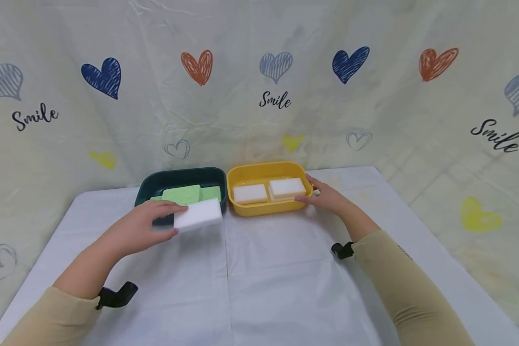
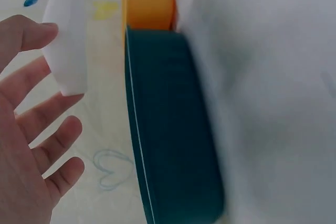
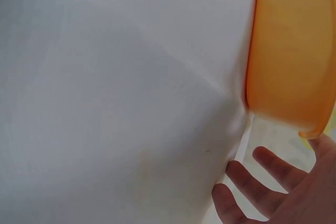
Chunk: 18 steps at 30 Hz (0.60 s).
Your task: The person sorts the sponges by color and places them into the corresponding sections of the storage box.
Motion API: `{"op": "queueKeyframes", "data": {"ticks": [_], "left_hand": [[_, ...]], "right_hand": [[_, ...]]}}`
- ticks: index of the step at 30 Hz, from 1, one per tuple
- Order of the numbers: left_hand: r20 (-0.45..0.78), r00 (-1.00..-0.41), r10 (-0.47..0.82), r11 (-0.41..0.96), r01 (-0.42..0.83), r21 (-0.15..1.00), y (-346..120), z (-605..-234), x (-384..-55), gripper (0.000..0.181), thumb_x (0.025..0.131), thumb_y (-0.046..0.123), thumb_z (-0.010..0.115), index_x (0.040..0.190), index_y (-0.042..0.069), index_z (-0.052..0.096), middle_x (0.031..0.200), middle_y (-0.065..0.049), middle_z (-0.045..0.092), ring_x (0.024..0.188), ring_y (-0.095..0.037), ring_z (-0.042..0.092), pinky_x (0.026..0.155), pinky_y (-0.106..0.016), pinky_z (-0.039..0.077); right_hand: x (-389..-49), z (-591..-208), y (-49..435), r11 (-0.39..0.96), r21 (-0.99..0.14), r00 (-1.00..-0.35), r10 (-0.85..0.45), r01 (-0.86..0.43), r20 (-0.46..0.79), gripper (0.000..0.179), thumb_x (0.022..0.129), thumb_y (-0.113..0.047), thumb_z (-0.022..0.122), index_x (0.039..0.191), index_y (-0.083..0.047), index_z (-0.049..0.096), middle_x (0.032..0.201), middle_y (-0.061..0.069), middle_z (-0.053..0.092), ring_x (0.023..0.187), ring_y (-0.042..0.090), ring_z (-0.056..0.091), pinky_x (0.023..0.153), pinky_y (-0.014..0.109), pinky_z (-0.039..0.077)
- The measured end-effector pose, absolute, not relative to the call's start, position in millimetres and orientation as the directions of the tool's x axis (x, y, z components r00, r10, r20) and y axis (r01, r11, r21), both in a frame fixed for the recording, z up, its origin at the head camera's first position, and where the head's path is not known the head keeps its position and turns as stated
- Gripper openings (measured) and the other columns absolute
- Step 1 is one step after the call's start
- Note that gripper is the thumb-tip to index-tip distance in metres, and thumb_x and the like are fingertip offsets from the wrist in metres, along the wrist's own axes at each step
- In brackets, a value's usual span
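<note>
My left hand (image 1: 140, 228) pinches a white sponge block (image 1: 198, 215) between thumb and fingers, holding it up at the near right side of the dark green basin (image 1: 149, 185). In the left wrist view, the thumb and first fingers meet the block's edge while the other fingers spread loosely. Green sponge blocks (image 1: 181, 193) lie in that basin, partly hidden behind the hand and block. My right hand (image 1: 326, 196) touches the right end of the yellow basin (image 1: 265, 209), its lower fingers extended outside the wall. Two white sponge blocks (image 1: 250, 194) sit side by side in the yellow basin.
Both basins stand next to each other at the back of a table covered with a white cloth (image 1: 277, 283). Behind them hangs a pale curtain (image 1: 242, 129) with hearts and writing. Black wrist mounts (image 1: 118, 294) show at both sleeves.
</note>
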<state>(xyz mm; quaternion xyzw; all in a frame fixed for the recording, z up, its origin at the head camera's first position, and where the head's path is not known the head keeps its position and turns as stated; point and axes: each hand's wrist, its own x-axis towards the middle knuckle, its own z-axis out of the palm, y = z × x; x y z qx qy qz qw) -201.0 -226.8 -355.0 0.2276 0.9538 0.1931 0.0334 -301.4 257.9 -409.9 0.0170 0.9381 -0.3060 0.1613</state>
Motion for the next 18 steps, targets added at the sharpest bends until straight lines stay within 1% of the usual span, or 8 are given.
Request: {"op": "queueKeyframes", "data": {"ticks": [3, 7, 10, 14, 18], "left_hand": [[0.007, -0.895, 0.445, 0.829, 0.416, 0.373, -207, -351, -217, 0.050, 0.091, 0.036, 0.070, 0.139, 0.031, 0.059, 0.141, -0.005, 0.055, 0.132, -0.033, 0.043, 0.102, -0.060, 0.042], [-0.003, -0.898, 0.441, 0.834, 0.408, 0.372, -183, -348, -239, 0.050, 0.092, 0.042, 0.067, 0.140, 0.035, 0.057, 0.143, -0.001, 0.053, 0.129, -0.030, 0.043, 0.098, -0.059, 0.044], [0.000, -0.896, 0.444, 0.832, 0.412, 0.372, -165, -349, -257, 0.049, 0.092, 0.045, 0.066, 0.140, 0.037, 0.057, 0.142, 0.000, 0.053, 0.127, -0.028, 0.043, 0.096, -0.058, 0.045], [0.013, -0.882, 0.471, 0.825, 0.446, 0.348, -143, -355, -279, 0.048, 0.092, 0.045, 0.066, 0.138, 0.036, 0.059, 0.141, 0.001, 0.054, 0.125, -0.028, 0.043, 0.100, -0.053, 0.043], [0.004, -0.866, 0.500, 0.828, 0.479, 0.290, -126, -362, -298, 0.048, 0.092, 0.045, 0.067, 0.138, 0.035, 0.060, 0.143, -0.001, 0.053, 0.125, -0.030, 0.042, 0.106, -0.053, 0.036]], "right_hand": [[-301, -409, 258, 0.812, -0.571, -0.948, -0.076, 0.120, -0.308, 0.108, 0.079, -0.072, 0.066, 0.160, -0.033, 0.007, 0.151, 0.017, 0.033, 0.132, 0.041, 0.035, 0.110, 0.066, 0.028], [-299, -407, 257, 0.815, -0.573, -0.953, -0.096, 0.091, -0.287, 0.106, 0.082, -0.069, 0.066, 0.161, -0.030, 0.006, 0.149, 0.020, 0.035, 0.131, 0.042, 0.036, 0.110, 0.065, 0.028], [-299, -408, 258, 0.814, -0.573, -0.952, -0.093, 0.095, -0.291, 0.106, 0.083, -0.067, 0.066, 0.161, -0.030, 0.006, 0.150, 0.020, 0.034, 0.131, 0.042, 0.035, 0.111, 0.065, 0.028], [-298, -408, 259, 0.815, -0.571, -0.953, -0.084, 0.102, -0.291, 0.104, 0.084, -0.065, 0.067, 0.161, -0.030, 0.006, 0.150, 0.020, 0.035, 0.132, 0.042, 0.035, 0.111, 0.065, 0.027], [-298, -408, 259, 0.813, -0.574, -0.957, -0.084, 0.096, -0.279, 0.104, 0.083, -0.066, 0.067, 0.161, -0.031, 0.008, 0.149, 0.019, 0.036, 0.131, 0.041, 0.036, 0.110, 0.065, 0.029]]}}
